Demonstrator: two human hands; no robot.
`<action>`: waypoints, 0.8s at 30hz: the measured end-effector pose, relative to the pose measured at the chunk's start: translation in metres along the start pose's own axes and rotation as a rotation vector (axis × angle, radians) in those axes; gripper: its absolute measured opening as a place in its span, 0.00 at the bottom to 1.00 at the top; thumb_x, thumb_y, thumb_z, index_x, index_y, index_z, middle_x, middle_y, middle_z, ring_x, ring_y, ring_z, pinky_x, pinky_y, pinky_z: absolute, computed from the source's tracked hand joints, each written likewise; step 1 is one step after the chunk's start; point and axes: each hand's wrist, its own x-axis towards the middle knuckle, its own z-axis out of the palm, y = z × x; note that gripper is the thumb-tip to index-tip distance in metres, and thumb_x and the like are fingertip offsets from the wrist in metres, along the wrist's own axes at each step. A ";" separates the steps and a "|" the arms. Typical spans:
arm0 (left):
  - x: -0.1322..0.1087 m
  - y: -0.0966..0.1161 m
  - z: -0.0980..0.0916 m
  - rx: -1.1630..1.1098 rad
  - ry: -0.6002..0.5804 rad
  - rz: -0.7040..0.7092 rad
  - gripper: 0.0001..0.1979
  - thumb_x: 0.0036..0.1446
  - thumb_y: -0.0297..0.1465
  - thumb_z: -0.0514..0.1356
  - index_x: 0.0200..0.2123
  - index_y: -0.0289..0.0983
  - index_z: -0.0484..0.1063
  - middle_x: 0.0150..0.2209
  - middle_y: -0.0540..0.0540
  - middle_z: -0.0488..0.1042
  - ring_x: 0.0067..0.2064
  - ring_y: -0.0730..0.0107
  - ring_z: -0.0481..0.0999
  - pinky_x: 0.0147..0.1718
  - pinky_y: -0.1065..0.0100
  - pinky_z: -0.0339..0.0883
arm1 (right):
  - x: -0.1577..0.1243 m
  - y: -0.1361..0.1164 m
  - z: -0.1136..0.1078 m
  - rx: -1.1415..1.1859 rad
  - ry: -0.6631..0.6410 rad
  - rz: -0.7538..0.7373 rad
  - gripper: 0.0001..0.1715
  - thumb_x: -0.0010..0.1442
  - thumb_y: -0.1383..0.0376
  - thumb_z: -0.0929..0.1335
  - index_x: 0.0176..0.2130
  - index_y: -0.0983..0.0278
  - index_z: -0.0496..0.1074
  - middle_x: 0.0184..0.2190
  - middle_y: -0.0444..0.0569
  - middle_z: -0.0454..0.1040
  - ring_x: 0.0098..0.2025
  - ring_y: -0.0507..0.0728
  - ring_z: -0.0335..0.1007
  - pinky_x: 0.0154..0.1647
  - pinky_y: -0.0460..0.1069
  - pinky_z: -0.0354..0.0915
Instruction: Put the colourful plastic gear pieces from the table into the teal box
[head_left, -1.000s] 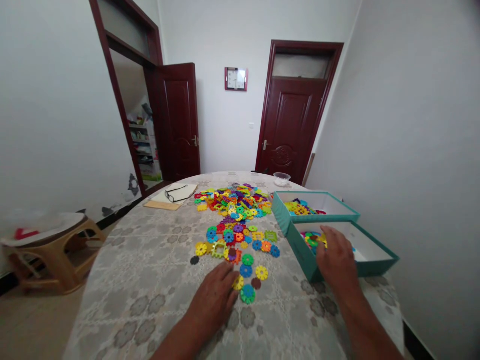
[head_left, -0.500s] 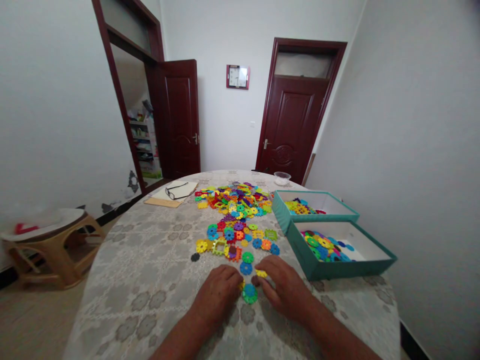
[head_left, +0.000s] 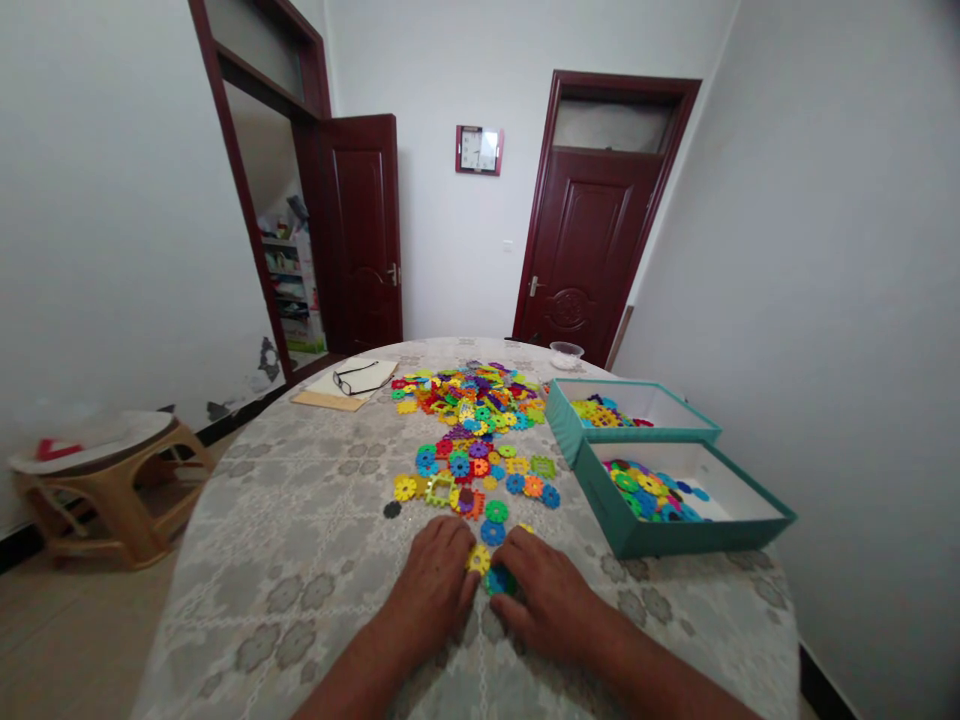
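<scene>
On the table, my left hand [head_left: 433, 572] is closed on a yellow notched plastic disc [head_left: 478, 559] at its fingertips. My right hand [head_left: 549, 598] curls its fingers and thumb about a blue disc lying over a green disc [head_left: 499, 580], right beside the yellow one. The right fingers partly cover this pair. Just beyond the hands lie a blue disc [head_left: 493, 533] and a green disc [head_left: 496, 511]. Part of another yellow piece [head_left: 527, 529] shows behind my right hand. A dark disc [head_left: 392, 510] rests to the left.
Several loose connector pieces [head_left: 459, 465] lie mid-table, with a large mixed pile [head_left: 480, 395] behind. Two green boxes [head_left: 705, 550] holding more pieces stand at right. Glasses [head_left: 343, 384] lie on a notebook [head_left: 322, 400] at far left; a clear bowl [head_left: 566, 352] is at the back.
My right hand has moved left and nearer, from the yellow piece to the blue and green discs. My left hand has shifted slightly, bringing its yellow disc into fuller view.
</scene>
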 end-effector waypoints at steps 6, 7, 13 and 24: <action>-0.001 -0.001 0.001 -0.018 0.030 0.005 0.16 0.57 0.24 0.57 0.49 0.38 0.69 0.55 0.38 0.70 0.61 0.52 0.65 0.66 0.48 0.57 | 0.003 0.002 -0.005 0.029 -0.034 0.030 0.17 0.58 0.62 0.72 0.48 0.60 0.70 0.48 0.49 0.71 0.51 0.60 0.68 0.51 0.51 0.61; 0.000 -0.002 0.001 -0.021 0.033 0.000 0.16 0.56 0.24 0.57 0.48 0.38 0.69 0.56 0.38 0.70 0.61 0.52 0.64 0.66 0.47 0.57 | 0.003 0.003 -0.006 0.047 -0.037 0.034 0.17 0.58 0.62 0.73 0.47 0.60 0.70 0.47 0.49 0.71 0.50 0.59 0.68 0.50 0.51 0.61; 0.006 -0.006 0.008 -0.084 0.048 -0.072 0.15 0.47 0.23 0.58 0.41 0.39 0.66 0.50 0.42 0.70 0.57 0.54 0.66 0.60 0.53 0.61 | 0.003 0.005 -0.008 0.091 -0.025 0.062 0.17 0.56 0.63 0.73 0.46 0.61 0.70 0.47 0.48 0.70 0.49 0.58 0.68 0.49 0.50 0.60; 0.002 0.005 -0.004 -0.198 -0.015 -0.128 0.12 0.51 0.22 0.56 0.40 0.41 0.68 0.41 0.46 0.73 0.46 0.61 0.69 0.49 0.61 0.60 | 0.003 0.011 -0.008 0.079 -0.060 0.017 0.16 0.58 0.62 0.72 0.46 0.60 0.71 0.45 0.47 0.73 0.46 0.57 0.69 0.45 0.49 0.59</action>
